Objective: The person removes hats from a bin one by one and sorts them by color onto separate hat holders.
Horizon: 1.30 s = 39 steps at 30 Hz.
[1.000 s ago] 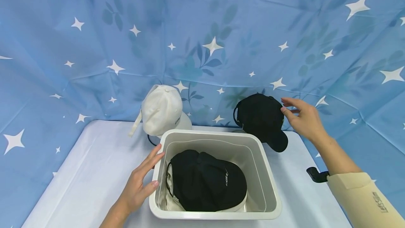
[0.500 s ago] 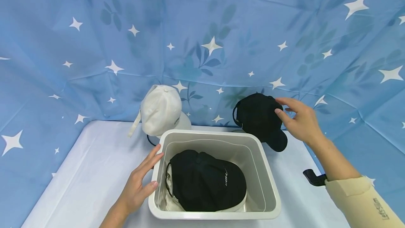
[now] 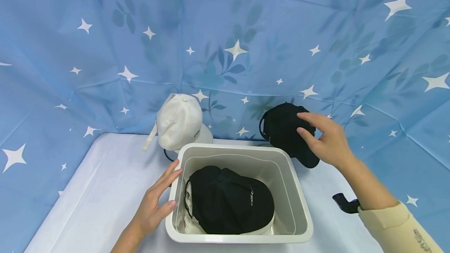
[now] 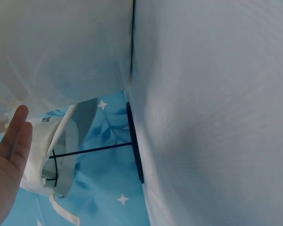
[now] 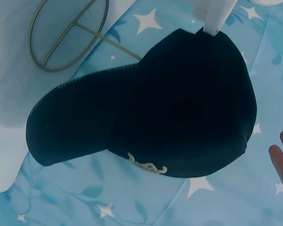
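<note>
Head view: the right hand [image 3: 328, 141] spreads its fingers [image 3: 305, 117] loosely over the crown of a black cap [image 3: 284, 129] perched on a thin wire stand at the back right of the surface [image 3: 102, 190], touching or nearly touching the fabric but not yet closed on it. The right wrist view shows that cap [image 5: 151, 108] full on: matte black cloth, a stitched curved brim and a small pale embroidered logo on the front. It looks light and soft in the crown, stiffer along the brim; a pinch at the brim or a cupped hold over the crown would likely lift it cleanly off the stand. The left hand [image 3: 154, 202], fingers straight, rests against the outer wall of a grey plastic bin [image 3: 299, 202] holding 1 black cap [image 3: 228, 202] over something white. Behind the bin, a white cap [image 3: 179, 122] sits on its own stand before the star-printed blue backdrop [image 3: 225, 30].
</note>
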Available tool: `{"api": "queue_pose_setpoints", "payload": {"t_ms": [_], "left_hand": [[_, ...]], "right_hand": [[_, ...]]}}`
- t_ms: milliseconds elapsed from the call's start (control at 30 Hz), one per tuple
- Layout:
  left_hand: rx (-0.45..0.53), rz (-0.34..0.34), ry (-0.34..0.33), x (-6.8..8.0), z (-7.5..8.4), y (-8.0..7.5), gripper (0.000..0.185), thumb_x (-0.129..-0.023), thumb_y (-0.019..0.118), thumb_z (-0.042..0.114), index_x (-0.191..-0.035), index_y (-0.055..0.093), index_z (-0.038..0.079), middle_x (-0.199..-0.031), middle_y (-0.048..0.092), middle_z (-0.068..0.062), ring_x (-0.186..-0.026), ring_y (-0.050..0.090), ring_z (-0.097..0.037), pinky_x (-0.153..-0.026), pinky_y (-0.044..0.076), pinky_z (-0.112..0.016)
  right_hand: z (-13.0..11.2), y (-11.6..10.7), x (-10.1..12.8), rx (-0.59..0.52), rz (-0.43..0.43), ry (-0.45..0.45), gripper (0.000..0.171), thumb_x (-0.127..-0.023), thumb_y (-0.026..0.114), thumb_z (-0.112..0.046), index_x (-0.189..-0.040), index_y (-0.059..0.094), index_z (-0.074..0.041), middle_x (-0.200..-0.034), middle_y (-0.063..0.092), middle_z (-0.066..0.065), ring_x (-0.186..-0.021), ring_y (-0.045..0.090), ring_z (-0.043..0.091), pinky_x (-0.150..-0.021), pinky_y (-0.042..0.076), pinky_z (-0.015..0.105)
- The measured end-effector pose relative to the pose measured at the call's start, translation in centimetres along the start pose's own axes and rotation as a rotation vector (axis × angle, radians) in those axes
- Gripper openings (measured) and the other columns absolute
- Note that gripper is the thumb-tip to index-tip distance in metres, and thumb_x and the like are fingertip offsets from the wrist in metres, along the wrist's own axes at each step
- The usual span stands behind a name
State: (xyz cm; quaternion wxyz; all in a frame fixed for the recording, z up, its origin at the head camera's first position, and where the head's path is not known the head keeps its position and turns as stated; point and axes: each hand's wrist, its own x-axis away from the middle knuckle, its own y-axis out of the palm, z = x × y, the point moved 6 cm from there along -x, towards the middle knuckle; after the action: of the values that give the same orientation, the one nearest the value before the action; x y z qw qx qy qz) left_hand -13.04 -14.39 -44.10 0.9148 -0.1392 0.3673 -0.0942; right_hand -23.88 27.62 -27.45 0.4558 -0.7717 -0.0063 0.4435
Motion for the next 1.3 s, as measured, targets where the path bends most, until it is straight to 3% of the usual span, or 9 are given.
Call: {"api": "queue_pose_setpoints", "payload": {"t_ms": [67,267,433,633,733,933,1133,1300], "left_hand": [[-0.001,0.000,-0.002,0.0,0.0,0.0,0.068,-0.085,0.055,0.005,-0.152,0.048,-0.006,-0.166,0.032,-0.025,-0.155,0.033,-0.028,-0.115,0.033,-0.022],[0.001,-0.001,-0.011,0.0,-0.1,0.0,0.068,-0.085,0.055,0.005,-0.152,0.048,-0.005,-0.167,0.032,-0.023,-0.155,0.032,-0.028,-0.115,0.032,-0.022],[-0.002,-0.001,-0.009,0.0,-0.1,0.1,0.068,-0.085,0.055,0.005,-0.153,0.048,-0.004,-0.167,0.032,-0.023,-0.155,0.032,-0.028,-0.114,0.033,-0.022],[-0.015,-0.002,-0.014,0.0,-0.1,0.1,0.068,-0.086,0.055,0.006,-0.153,0.048,-0.004,-0.167,0.032,-0.022,-0.155,0.033,-0.028,-0.114,0.034,-0.022],[-0.017,-0.001,-0.015,0.0,-0.1,0.0,0.068,-0.086,0.055,0.006,-0.153,0.048,-0.004,-0.167,0.032,-0.022,-0.155,0.033,-0.027,-0.114,0.033,-0.022],[-0.013,-0.001,-0.016,0.1,-0.2,0.0,0.068,-0.086,0.055,0.005,-0.152,0.048,-0.005,-0.167,0.032,-0.023,-0.155,0.033,-0.027,-0.113,0.034,-0.022],[-0.007,-0.001,-0.010,0.0,-0.2,0.0,0.068,-0.085,0.055,0.005,-0.152,0.048,-0.005,-0.167,0.032,-0.024,-0.155,0.032,-0.028,-0.114,0.034,-0.022],[-0.007,0.003,-0.003,0.0,-0.1,0.0,0.068,-0.085,0.055,0.005,-0.152,0.048,-0.005,-0.166,0.033,-0.024,-0.155,0.033,-0.028,-0.114,0.033,-0.022]], "right_hand": [[-0.3,0.2,0.1,-0.017,-0.003,-0.008,0.054,-0.079,0.078,0.008,-0.131,0.070,0.000,-0.128,0.072,0.019,-0.114,0.065,0.039,-0.104,0.033,0.008],[-1.1,0.9,0.4,-0.061,-0.005,-0.051,0.055,-0.081,0.077,-0.001,-0.135,0.069,-0.002,-0.133,0.070,0.017,-0.121,0.063,0.040,-0.109,0.031,0.011],[-1.8,1.6,0.8,-0.082,-0.009,-0.069,0.050,-0.094,0.073,-0.026,-0.137,0.068,-0.004,-0.139,0.068,0.013,-0.125,0.062,0.039,-0.112,0.030,0.013],[-2.8,2.4,1.1,-0.108,-0.032,-0.076,0.063,-0.101,0.061,-0.054,-0.139,0.066,-0.004,-0.144,0.065,0.011,-0.130,0.059,0.038,-0.114,0.029,0.018],[-3.2,2.8,1.3,-0.107,-0.049,-0.069,0.067,-0.101,0.058,-0.058,-0.139,0.066,-0.003,-0.145,0.064,0.011,-0.131,0.058,0.038,-0.114,0.033,0.025],[-4.1,3.6,1.7,-0.106,-0.082,-0.079,0.069,-0.102,0.055,-0.061,-0.139,0.066,-0.004,-0.147,0.062,0.011,-0.133,0.057,0.037,-0.107,0.043,0.053],[-5.0,4.7,2.0,-0.134,-0.096,-0.113,0.071,-0.102,0.052,-0.064,-0.139,0.066,-0.006,-0.148,0.061,0.012,-0.133,0.057,0.036,-0.115,0.035,0.040],[-5.4,5.6,2.5,-0.141,-0.149,-0.090,0.069,-0.100,0.056,-0.063,-0.142,0.064,-0.009,-0.150,0.059,0.010,-0.136,0.054,0.034,-0.114,0.037,0.050]]}}
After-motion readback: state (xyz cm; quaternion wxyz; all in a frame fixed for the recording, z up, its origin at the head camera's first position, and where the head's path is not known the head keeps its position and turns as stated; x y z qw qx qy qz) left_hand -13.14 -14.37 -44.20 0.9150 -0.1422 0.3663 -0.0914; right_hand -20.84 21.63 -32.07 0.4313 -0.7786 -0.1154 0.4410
